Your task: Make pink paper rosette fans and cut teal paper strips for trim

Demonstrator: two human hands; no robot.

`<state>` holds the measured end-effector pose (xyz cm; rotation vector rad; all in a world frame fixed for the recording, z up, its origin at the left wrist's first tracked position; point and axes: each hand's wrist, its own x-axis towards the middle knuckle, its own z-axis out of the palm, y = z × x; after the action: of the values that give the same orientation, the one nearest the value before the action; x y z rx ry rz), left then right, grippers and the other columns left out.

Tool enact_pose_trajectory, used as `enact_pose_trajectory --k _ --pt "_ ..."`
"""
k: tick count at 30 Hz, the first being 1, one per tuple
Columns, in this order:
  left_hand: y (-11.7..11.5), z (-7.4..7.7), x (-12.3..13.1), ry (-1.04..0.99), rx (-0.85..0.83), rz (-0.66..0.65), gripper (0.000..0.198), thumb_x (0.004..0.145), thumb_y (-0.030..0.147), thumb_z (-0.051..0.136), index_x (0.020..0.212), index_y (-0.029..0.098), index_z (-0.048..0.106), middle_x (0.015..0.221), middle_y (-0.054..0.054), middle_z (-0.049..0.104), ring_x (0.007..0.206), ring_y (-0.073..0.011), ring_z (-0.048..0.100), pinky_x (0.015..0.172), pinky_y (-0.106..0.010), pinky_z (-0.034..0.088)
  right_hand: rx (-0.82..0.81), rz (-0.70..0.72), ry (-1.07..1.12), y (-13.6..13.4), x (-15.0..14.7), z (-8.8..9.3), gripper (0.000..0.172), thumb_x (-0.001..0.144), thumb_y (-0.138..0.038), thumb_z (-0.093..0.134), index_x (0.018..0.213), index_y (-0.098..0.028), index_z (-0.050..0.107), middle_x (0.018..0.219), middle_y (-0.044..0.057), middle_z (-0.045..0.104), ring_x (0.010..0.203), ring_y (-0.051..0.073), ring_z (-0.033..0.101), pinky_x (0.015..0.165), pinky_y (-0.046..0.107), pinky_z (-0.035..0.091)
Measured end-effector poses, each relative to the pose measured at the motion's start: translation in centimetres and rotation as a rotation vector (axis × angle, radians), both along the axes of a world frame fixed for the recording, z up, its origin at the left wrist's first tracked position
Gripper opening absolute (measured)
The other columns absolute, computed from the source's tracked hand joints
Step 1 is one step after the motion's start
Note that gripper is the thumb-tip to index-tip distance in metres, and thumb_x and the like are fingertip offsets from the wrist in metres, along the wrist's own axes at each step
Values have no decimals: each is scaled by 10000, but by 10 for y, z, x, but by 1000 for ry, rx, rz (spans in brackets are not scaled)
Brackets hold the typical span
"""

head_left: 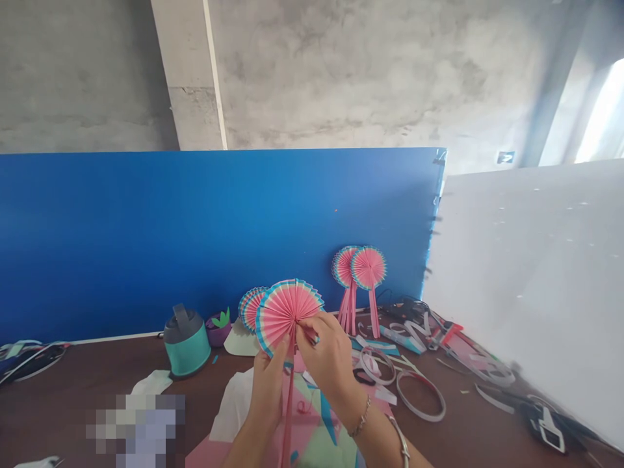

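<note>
A round pleated paper fan (pixel 287 302), pink with a cream and blue edge, is held up in front of me over the table. My left hand (pixel 270 380) grips it low down, thumb on the front, by the pink strip handle (pixel 287 416) that hangs below. With fingers pinched together, my right hand (pixel 326 348) touches the fan's centre; whether something small lies in that pinch is hidden. Behind it, partly covered, is another pleated fan (pixel 249 309). Paper sheets and scraps (pixel 316 403) in pink, green and blue lie beneath my hands.
Finished-looking fans (pixel 369 268) lean against the blue partition (pixel 195 227). A teal lidded container (pixel 188 344) and a purple pot (pixel 218 330) stand left. Tape rings (pixel 420 395), paper strips, a red-handled tool (pixel 451 335) and a black-and-white device (pixel 550 429) lie right.
</note>
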<state>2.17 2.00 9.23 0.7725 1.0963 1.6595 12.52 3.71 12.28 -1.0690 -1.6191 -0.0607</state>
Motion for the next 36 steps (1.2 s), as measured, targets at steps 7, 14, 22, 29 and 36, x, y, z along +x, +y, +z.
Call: enact_pose_trajectory --k 7,14,22,29,36 --pt "3 -6 -1 141 88 -60 380 665 505 754 779 145 710 599 18 605 562 -128 498 568 -243 399 -131 -16 90 -1 -1 2 163 804 -223 545 663 -185 616 696 26 650 653 163 563 602 265 389" --pt "-1 1 0 201 168 -68 387 640 502 770 765 137 764 659 -31 690 681 -195 603 678 -289 495 -393 175 430 -4 -5 4 145 745 -258 534 644 -181 604 626 -1 624 569 140 529 541 239 396" --pt "-4 3 -1 242 115 -17 462 652 553 747 845 133 763 672 -35 689 698 -203 600 637 -268 484 -331 148 300 -9 -4 8 184 784 -266 534 670 -184 653 705 23 664 633 151 566 591 249 404" --pt "-3 0 -2 294 78 22 386 663 520 754 713 138 735 612 -10 635 627 -167 528 573 -243 436 -272 104 183 -8 0 9 139 775 -258 578 706 -201 684 750 32 694 700 171 611 631 262 430" --pt "-2 -1 -2 239 77 -10 376 630 512 779 687 143 733 523 -4 586 637 -202 561 602 -278 466 -368 176 245 -6 5 14 157 767 -274 579 685 -203 692 720 21 702 636 162 603 615 264 442"
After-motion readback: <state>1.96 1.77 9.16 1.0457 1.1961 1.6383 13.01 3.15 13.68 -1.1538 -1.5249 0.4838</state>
